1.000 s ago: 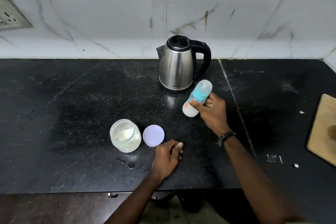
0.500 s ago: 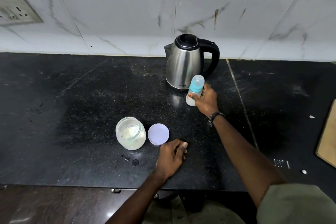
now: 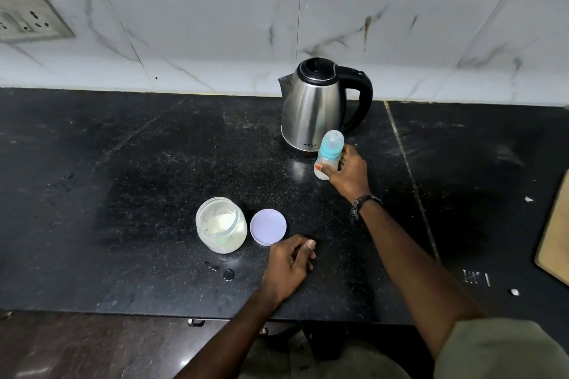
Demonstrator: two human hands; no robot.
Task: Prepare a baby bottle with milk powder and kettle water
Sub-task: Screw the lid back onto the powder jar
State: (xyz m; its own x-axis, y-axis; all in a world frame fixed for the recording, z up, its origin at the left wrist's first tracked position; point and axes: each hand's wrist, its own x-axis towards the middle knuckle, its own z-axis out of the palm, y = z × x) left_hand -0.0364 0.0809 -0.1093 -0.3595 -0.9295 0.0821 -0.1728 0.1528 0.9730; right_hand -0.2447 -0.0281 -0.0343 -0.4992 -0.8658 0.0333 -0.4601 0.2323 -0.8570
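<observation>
My right hand [image 3: 348, 174] grips the baby bottle [image 3: 329, 152] low on its body; the bottle has a teal collar and a clear cap and stands nearly upright on the black counter, just in front of the steel kettle [image 3: 314, 108]. The kettle's lid is closed and its black handle points right. An open jar of milk powder [image 3: 221, 224] stands at the front, with its round pale lid [image 3: 268, 226] lying flat beside it on the right. My left hand [image 3: 289, 261] rests on the counter just right of the lid, fingers loosely curled, holding nothing.
The black stone counter [image 3: 123, 178] has a few drops of liquid [image 3: 228, 274] near its front edge. A wooden board [image 3: 554, 224] lies at the far right. A wall socket [image 3: 24, 18] sits on the tiled wall at upper left.
The right hand has carried the tilted bottle toward the kettle and brought it upright onto the counter. The left hand has stayed put.
</observation>
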